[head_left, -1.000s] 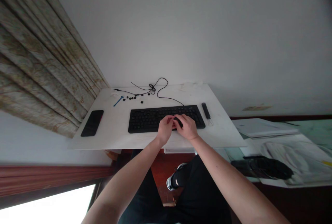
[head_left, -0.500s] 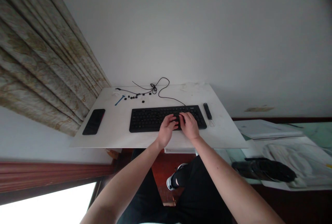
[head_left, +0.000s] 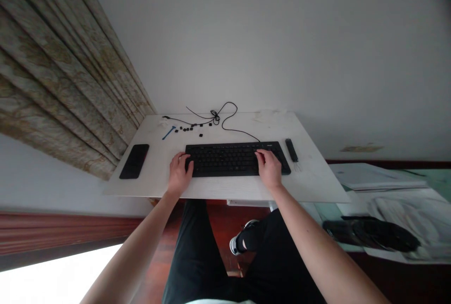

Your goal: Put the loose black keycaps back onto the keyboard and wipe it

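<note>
Your left hand (head_left: 180, 172), loosely curled, on the black keyboard's (head_left: 232, 159) left edge; your right hand (head_left: 268, 168), slightly spread, on its right-hand keys.

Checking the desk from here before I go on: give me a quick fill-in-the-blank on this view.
The left hand rests at the ____ end of the keyboard.
The phone beside it is ____ in colour.
The slim tool near the loose pieces is ____.

Missing words: left; black; blue.
</note>
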Action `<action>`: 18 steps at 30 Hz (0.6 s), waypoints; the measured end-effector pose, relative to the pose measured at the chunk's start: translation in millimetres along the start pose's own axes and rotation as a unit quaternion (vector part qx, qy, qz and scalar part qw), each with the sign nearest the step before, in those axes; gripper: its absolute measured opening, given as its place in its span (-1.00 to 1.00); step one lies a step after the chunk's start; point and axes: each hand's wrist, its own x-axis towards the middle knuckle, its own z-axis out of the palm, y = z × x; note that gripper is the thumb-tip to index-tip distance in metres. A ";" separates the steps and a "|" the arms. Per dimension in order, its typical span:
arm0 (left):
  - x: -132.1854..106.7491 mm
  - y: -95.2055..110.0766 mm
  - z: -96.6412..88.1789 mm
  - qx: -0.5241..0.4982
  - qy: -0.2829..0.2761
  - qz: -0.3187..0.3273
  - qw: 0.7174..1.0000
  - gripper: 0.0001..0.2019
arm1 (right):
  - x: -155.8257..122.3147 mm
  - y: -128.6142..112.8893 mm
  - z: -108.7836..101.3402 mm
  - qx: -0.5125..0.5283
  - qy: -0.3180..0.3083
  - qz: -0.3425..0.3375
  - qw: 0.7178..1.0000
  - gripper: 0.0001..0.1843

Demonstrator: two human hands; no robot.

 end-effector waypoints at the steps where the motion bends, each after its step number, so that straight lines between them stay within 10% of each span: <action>1: 0.9 -2.6 1.6 -0.008 0.000 -0.004 1.000 -0.73 | -0.6 -0.7 -0.3 0.004 0.001 0.008 1.000 -0.64; 8: 5.5 -8.9 7.8 -0.076 -0.023 -0.045 0.996 -0.70 | 3.9 -19.1 0.5 0.037 -0.039 0.067 0.996 -0.64; 18: 5.8 -11.2 5.9 -0.091 -0.032 -0.058 0.994 -0.72 | 68.8 -64.8 46.2 0.129 -0.321 0.078 0.935 -0.85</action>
